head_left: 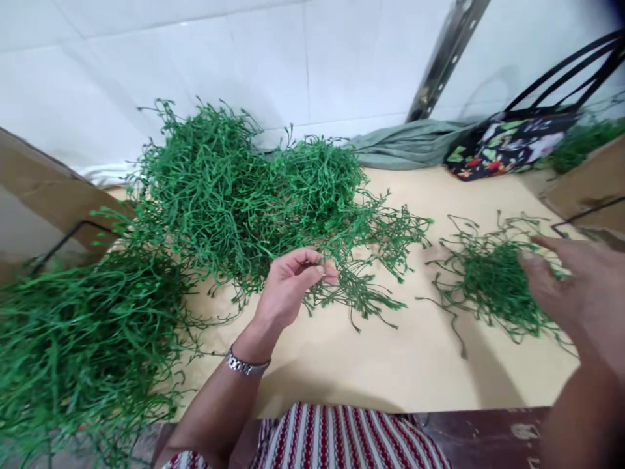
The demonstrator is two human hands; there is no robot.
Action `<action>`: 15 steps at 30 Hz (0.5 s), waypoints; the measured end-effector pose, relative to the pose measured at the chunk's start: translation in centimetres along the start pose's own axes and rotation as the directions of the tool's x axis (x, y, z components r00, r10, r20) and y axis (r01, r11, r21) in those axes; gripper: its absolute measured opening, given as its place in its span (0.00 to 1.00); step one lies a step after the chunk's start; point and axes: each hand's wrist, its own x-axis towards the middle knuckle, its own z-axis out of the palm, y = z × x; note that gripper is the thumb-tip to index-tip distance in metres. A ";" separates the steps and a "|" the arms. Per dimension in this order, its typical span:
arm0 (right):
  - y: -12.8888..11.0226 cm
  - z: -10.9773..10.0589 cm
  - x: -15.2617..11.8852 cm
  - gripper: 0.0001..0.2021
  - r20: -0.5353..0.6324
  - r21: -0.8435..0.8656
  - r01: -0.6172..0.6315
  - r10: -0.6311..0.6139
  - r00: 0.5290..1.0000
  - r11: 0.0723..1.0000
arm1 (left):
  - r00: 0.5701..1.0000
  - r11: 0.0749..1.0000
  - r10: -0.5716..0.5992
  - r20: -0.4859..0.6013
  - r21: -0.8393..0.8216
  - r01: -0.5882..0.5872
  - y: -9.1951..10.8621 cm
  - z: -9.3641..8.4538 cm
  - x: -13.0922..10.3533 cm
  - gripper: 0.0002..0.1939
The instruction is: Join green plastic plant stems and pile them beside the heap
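Observation:
My left hand [295,283], with a metal watch [247,365] at the wrist, is closed in a pinch at the middle of the table. A thin green stem appears between its thumb and fingers, partly hidden by them. Just beyond and right of it, green sprigs [366,290] with small budded tips spread over the table. At the right my right hand [581,280], slightly blurred, hovers at a small pile of green stems [498,280]. Its thumb and index finger are apart, and nothing shows between them.
A large heap of green stems [209,189] rises behind my left hand; another heap [92,332] fills the left side. Cardboard boxes [43,189] flank the table [371,371]. A floral bag [512,146] and grey-green cloth [410,144] lie along the tiled wall [244,65].

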 end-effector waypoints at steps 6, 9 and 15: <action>-15.4 -0.1 0.2 0.08 -0.008 0.724 0.300 -0.427 0.904 0.622 | 0.992 0.991 0.125 -0.019 0.045 -0.124 -0.9 0.9 -0.1 0.03; -18.7 1.3 0.0 0.04 0.018 0.789 0.266 -0.454 0.891 0.553 | 0.988 0.984 0.151 0.024 0.097 -0.152 -1.5 1.0 -0.5 0.02; -19.2 2.4 -1.2 0.09 0.163 0.886 0.030 -0.371 0.914 0.462 | 0.977 0.973 0.210 0.048 0.089 -0.213 -2.4 0.6 -0.9 0.05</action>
